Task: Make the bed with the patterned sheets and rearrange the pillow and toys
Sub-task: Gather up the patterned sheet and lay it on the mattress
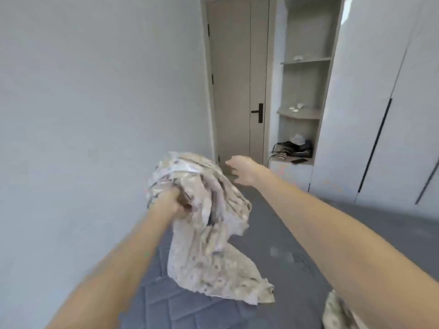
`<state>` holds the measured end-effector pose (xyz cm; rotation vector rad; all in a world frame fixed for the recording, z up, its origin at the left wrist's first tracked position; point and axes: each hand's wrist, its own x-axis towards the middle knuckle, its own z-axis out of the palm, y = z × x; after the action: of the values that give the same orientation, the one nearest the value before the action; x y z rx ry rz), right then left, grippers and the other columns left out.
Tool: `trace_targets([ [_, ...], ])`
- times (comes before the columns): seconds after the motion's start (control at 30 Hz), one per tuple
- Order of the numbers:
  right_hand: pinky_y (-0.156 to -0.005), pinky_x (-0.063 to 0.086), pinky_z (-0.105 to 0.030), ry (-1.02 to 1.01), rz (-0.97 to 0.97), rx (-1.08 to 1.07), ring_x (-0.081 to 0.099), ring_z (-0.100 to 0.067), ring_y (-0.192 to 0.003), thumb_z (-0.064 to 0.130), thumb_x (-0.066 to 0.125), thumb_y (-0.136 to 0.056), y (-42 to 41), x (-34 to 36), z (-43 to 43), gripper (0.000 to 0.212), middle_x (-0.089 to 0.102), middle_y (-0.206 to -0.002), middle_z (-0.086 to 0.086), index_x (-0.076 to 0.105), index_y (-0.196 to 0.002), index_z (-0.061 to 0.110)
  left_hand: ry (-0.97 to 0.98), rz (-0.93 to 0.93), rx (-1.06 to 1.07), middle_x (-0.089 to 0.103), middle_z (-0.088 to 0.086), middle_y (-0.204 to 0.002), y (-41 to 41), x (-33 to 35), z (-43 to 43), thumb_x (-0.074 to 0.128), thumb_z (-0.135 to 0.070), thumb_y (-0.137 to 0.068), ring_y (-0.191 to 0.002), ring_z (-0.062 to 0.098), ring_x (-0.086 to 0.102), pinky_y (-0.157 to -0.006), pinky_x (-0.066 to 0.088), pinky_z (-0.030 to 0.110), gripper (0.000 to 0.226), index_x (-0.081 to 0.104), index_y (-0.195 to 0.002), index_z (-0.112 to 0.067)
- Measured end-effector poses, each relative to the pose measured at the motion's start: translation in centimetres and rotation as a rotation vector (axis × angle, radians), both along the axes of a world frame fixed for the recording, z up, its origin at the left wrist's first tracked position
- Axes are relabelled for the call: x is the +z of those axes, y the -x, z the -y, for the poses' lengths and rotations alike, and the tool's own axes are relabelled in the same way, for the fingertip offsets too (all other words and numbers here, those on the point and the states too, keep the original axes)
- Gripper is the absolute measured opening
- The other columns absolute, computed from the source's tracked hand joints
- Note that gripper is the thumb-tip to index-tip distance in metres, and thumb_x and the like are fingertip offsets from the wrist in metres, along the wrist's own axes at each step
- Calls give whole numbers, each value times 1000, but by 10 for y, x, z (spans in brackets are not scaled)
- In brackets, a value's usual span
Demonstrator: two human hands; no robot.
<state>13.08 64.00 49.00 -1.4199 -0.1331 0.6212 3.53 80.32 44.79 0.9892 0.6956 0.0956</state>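
A bunched patterned sheet (209, 224), beige and white with small prints, hangs in the air over a bare grey quilted mattress (285, 233). My left hand (174, 200) is closed on the sheet's upper folds. To the right of the bundle and a little farther away, my right hand (242, 169) reaches forward with its fingers spread, holding nothing. The sheet's lower corner drapes down onto the mattress. Another piece of patterned fabric (337, 309) shows at the bottom right, under my right forearm. No pillow or toys are in view.
A plain wall (95, 103) runs along the left side of the bed. A closed door with a black handle (257, 112) stands past the foot. Open shelves (299, 112) with small items and cables, and white wardrobe doors (384, 115), line the right.
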Motion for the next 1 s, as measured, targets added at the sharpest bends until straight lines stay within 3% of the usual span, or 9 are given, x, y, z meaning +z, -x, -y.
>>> trace_targets([
  [0.07,-113,23,-46,177,-22,46,26,-25,-142,19,37,-103,-10,-45,36,44,29,-153,-5,32,-147,12,-128,-157,-99,55,11,-71,-3,-48,19,37,-11,-100,-68,21,59,-76,45,37,36,57,-71,-4],
  [0.17,-115,18,-52,326,-101,107,18,-29,-145,26,36,-104,-13,-98,93,46,22,-157,-2,29,-149,17,-111,-230,-125,47,17,-115,-11,-104,62,40,-11,-100,-110,33,54,-96,39,48,24,47,-122,-7],
  [0.33,-110,27,-49,523,-209,-46,30,-31,-140,25,45,-101,6,-176,209,45,31,-153,-3,38,-144,15,-154,-295,-375,47,1,-83,-24,-166,173,46,-10,-97,-70,19,49,-78,42,34,19,51,-79,-16],
  [0.47,-96,37,-36,799,-230,-140,40,-27,-132,21,45,-100,30,-230,320,40,38,-147,-6,45,-138,9,-138,-351,-523,48,7,-101,-29,-222,278,43,-8,-97,-72,19,49,-67,43,30,14,54,-100,-16],
  [0.53,-95,40,-38,804,-255,-185,42,-28,-130,18,48,-97,45,-265,377,41,42,-144,-9,45,-136,5,-113,-419,-601,46,15,-127,-27,-257,327,44,-9,-97,-98,32,57,-82,50,32,26,52,-122,-11],
  [0.63,-95,41,-38,911,-283,-207,45,-26,-123,21,61,-90,69,-319,457,64,43,-136,-11,32,-143,3,-104,-553,-693,20,11,-156,-24,-304,388,51,-16,-97,-141,37,23,-109,30,49,55,30,-148,-13],
  [0.83,-117,18,-46,1160,-530,212,1,-38,-146,47,78,-73,105,-428,564,126,-13,-158,-13,-18,-150,19,-233,-715,-944,0,4,-160,-44,-380,477,62,-41,-89,-145,34,9,-109,22,59,78,20,-151,-22],
  [0.9,-116,14,-52,1146,-571,214,-14,-40,-144,41,82,-70,113,-462,582,133,-34,-151,-17,-27,-146,31,-281,-702,-1031,2,4,-160,-54,-410,501,61,-46,-88,-145,31,10,-111,23,51,74,28,-149,-20],
  [1.0,-114,14,-57,1223,-570,173,-7,-43,-144,36,83,-70,119,-504,601,136,-41,-145,-21,-33,-140,39,-377,-687,-1069,23,8,-156,-54,-461,523,70,-43,-80,-139,28,29,-99,42,23,84,30,-147,-15],
])
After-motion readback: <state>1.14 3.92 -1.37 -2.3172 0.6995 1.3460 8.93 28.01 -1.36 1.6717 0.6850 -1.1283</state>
